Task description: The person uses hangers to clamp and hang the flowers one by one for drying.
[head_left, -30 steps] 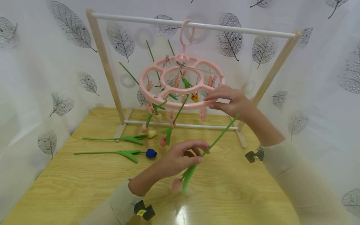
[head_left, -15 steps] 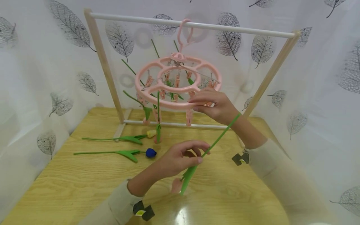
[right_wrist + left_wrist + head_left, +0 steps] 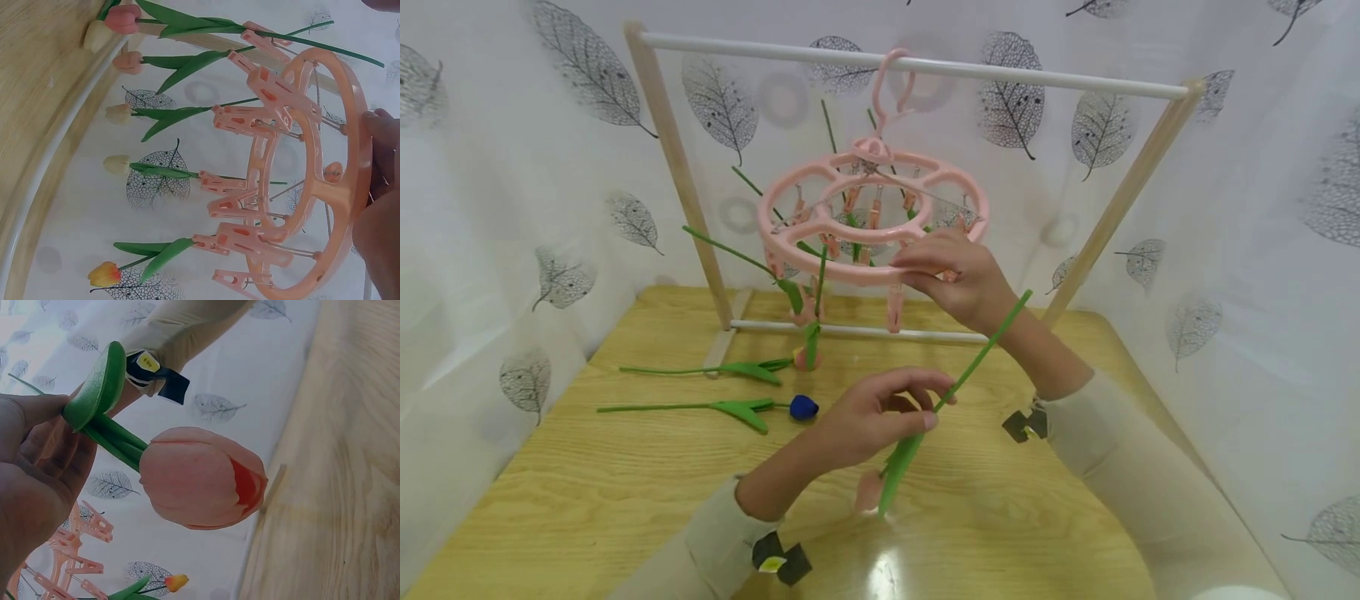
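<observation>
My left hand (image 3: pixel 861 421) pinches the green stem of an artificial pink tulip (image 3: pixel 200 478). Its bloom points down towards the table, and the stem slants up to the right. My right hand (image 3: pixel 962 279) grips the front right rim of a round pink clip hanger (image 3: pixel 808 260), thumb below and fingers on top. In the right wrist view, several tulips hang bloom-down from the hanger's clips: a pink tulip (image 3: pixel 128 62), a white tulip (image 3: pixel 117 164) and a red-yellow tulip (image 3: pixel 104 274) among them. Other clips, such as the front clip (image 3: pixel 895 308), hold nothing.
The hanger hooks over the white rod (image 3: pixel 1037 77) of a wooden-legged stand (image 3: pixel 677 158). A blue tulip (image 3: pixel 803 407) lies on the wooden table (image 3: pixel 587 500) at left. Behind it lies another stem (image 3: pixel 748 372), its bloom mostly hidden. A leaf-print curtain (image 3: pixel 1262 208) surrounds the table.
My right hand has moved left with the rim, turning the hanger. The front hanging tulips have swung left, and a clip holding nothing has come to the front. My left hand has barely moved.
</observation>
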